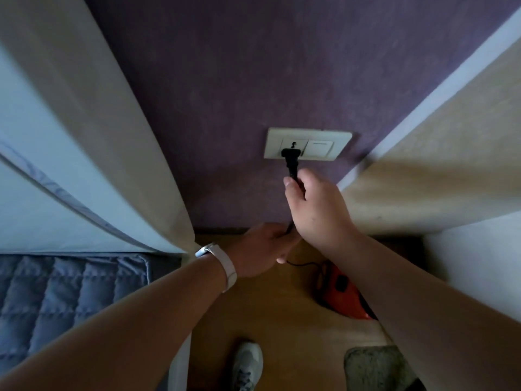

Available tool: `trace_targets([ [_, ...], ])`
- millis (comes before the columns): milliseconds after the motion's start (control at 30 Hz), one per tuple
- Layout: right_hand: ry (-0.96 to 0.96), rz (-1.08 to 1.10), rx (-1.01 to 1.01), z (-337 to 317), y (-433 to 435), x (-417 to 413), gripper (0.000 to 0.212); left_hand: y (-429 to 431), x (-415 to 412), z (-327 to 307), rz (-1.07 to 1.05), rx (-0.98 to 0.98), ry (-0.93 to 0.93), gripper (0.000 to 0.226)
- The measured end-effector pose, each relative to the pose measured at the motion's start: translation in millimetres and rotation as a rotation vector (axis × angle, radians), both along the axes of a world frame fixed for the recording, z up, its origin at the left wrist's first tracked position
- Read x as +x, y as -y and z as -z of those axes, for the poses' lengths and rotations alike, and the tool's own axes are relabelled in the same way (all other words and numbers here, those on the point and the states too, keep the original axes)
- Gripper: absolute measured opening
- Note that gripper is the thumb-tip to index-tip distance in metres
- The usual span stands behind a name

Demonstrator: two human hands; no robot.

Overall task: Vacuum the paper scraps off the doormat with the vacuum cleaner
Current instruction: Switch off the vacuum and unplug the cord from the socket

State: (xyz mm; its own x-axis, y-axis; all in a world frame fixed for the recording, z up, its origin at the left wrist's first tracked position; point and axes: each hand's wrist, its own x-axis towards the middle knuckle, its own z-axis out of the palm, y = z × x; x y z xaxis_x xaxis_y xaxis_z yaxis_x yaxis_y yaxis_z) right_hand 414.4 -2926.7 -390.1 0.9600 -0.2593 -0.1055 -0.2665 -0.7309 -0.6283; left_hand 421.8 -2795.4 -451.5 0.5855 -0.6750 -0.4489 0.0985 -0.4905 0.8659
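My right hand (315, 207) grips the black plug (290, 162) by its stem, with the plug head at the white wall socket (308, 143) on the purple wall. Lower down, my left hand (262, 249) holds the black cord (303, 263) just under the right hand. The cord trails down to the orange vacuum cleaner (344, 292) lying on the wooden floor, partly hidden behind my right forearm. A corner of the grey doormat (375, 368) shows at the bottom right; no paper scraps can be made out on it.
A bed with a blue quilted cover (56, 300) and a pale curtain (112, 136) fill the left side. A beige cabinet or wall panel (437, 165) stands on the right. My grey shoe (248, 365) is on the wooden floor (282, 320).
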Motion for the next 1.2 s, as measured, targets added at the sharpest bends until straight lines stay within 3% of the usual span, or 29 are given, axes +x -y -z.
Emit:
trace_targets([
  [267, 0.082, -0.006, 0.093, 4, 1, -7, 0.042, -28, -14, -2, -0.088, 0.066, 0.191, 0.044],
  [400, 0.045, -0.065, 0.128, 15, 10, -45, 0.040, -33, -39, 3, -0.001, 0.174, 0.260, 0.046],
  [567, -0.012, 0.085, 0.204, 26, 49, -89, 0.038, -15, -67, 9, 0.053, 0.198, 0.247, 0.036],
  [733, -0.031, 0.272, 0.219, 19, 115, -138, 0.038, 25, -94, 24, 0.131, 0.217, 0.179, 0.062],
  [867, -0.095, 0.461, 0.307, 21, 174, -186, 0.038, 85, -111, 18, 0.282, 0.253, 0.368, 0.071],
  [1033, -0.125, 0.750, 0.448, 59, 235, -238, 0.033, 171, -136, 30, 0.547, 0.388, 0.730, 0.050],
  [1200, -0.148, 0.917, 0.489, 139, 268, -288, 0.028, 233, -158, 90, 0.702, 0.433, 0.838, 0.046],
])
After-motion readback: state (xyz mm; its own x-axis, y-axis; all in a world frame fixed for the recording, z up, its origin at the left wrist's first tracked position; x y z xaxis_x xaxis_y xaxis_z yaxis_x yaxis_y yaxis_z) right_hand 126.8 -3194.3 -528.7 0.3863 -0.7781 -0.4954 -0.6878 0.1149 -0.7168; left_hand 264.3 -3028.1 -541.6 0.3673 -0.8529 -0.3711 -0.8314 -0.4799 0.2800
